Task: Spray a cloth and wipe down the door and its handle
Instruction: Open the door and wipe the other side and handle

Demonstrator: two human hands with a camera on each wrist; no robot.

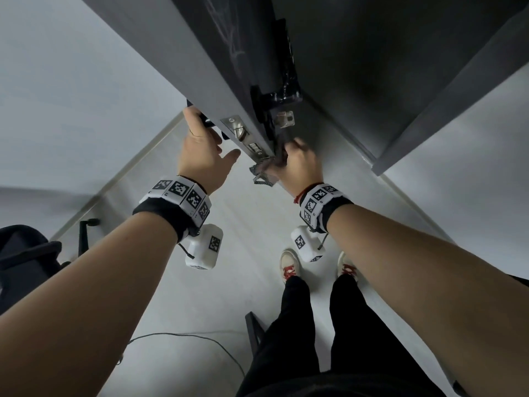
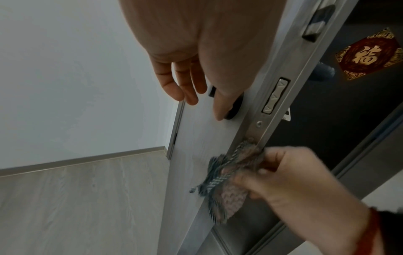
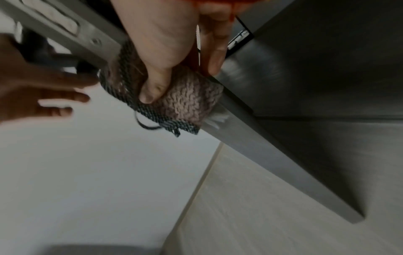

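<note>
Fingers (image 3: 150,93) of right hand (image 1: 297,164) curled around cloth (image 3: 187,101), pressed on door (image 1: 217,53) edge below latch plate (image 1: 243,133). Left hand (image 1: 200,150) loose, fingers spread beside handle (image 2: 234,107).

The cloth (image 3: 191,101) is pinkish-brown knit with a dark blue-grey woven border. The door (image 2: 196,155) is pale grey one side, dark the other, with a silver lock plate (image 2: 275,96).
</note>
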